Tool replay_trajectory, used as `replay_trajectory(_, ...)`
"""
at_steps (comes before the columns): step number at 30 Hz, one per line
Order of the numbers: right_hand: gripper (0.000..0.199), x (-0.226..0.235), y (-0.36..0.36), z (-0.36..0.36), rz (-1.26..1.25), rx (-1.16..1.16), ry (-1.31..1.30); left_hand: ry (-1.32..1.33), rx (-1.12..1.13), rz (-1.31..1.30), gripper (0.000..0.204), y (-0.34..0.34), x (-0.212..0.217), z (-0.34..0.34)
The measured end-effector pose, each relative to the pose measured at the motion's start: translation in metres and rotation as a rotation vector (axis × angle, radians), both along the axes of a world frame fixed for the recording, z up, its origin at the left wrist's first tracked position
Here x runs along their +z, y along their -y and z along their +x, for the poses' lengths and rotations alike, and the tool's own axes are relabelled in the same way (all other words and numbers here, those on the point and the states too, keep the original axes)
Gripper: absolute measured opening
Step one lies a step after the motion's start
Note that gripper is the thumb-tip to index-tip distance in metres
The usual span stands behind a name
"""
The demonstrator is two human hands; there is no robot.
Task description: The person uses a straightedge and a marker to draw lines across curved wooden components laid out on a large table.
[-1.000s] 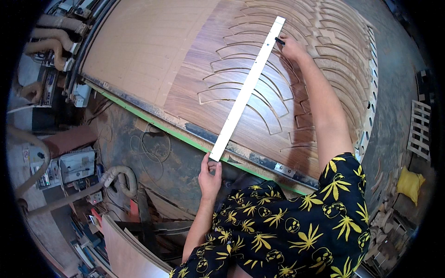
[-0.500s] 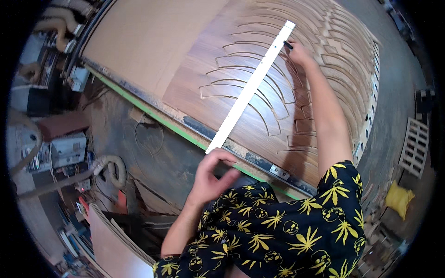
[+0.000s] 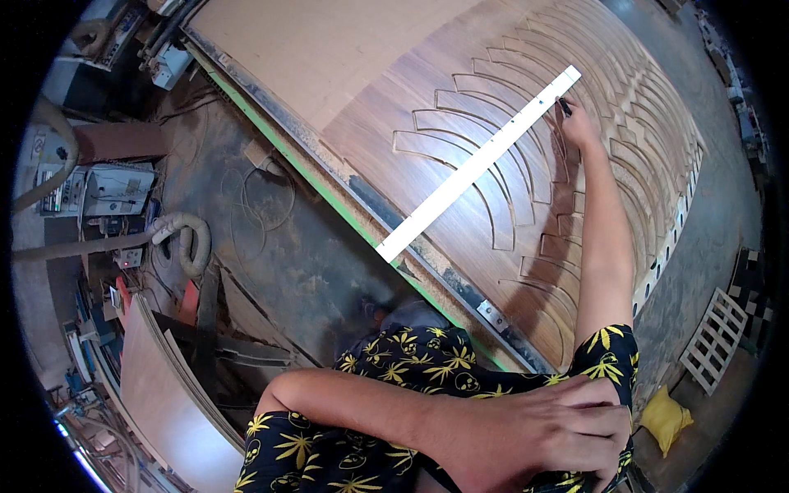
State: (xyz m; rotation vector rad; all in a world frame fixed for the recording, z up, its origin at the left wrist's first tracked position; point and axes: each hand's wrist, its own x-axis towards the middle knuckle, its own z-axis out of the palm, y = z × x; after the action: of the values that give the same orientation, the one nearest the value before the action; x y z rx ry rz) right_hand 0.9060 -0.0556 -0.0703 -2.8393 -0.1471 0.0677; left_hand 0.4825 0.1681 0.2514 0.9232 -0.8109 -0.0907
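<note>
A long white strip with a few dark dots (image 3: 485,160) lies slantwise across the wood-patterned sheet (image 3: 370,131), its near end jutting over the table edge. Beside the strip's far end, my right hand (image 3: 580,125) is closed around a slim black marker-like object (image 3: 565,106). Curved pieces (image 3: 514,197) are outlined by cut grooves in the sheet, and part of them is under the strip. My left hand (image 3: 534,431) crosses my body and rests against my right shirt sleeve (image 3: 604,361). Its fingers are bent, and where their tips press is hidden.
A green-edged rail (image 3: 288,164) with sawdust runs along the table's near side. Bare brown board (image 3: 279,66) continues at the far left. Curved sheets (image 3: 164,394) lean at lower left, near a hose (image 3: 193,246). A slatted pallet (image 3: 713,341) and yellow bag (image 3: 666,419) are at right.
My left hand has left the area by the strip's near end and swung across my body to my right sleeve. My right hand stays by the strip's far end. The whole view has shifted.
</note>
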Motion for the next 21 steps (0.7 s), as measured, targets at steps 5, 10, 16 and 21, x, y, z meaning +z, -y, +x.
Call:
replay_trajectory(5,0.049,-0.009,0.004,0.006,-0.02,0.043,-0.011,-0.012,0.046,-0.061,0.038,0.009,-0.013,0.0)
replay_trajectory(10,0.046,-0.036,0.023,0.027,-0.033,0.026,0.035,-0.023,-0.055,-0.069,0.039,0.003,-0.021,-0.001)
replay_trajectory(16,0.047,-0.005,-0.002,0.002,0.012,0.005,0.016,-0.029,-0.048,-0.079,0.04,0.003,-0.008,-0.004)
replay_trajectory(21,0.046,0.045,-0.021,-0.028,-0.059,0.069,-0.024,0.031,-0.041,-0.213,0.041,0.021,-0.001,-0.005)
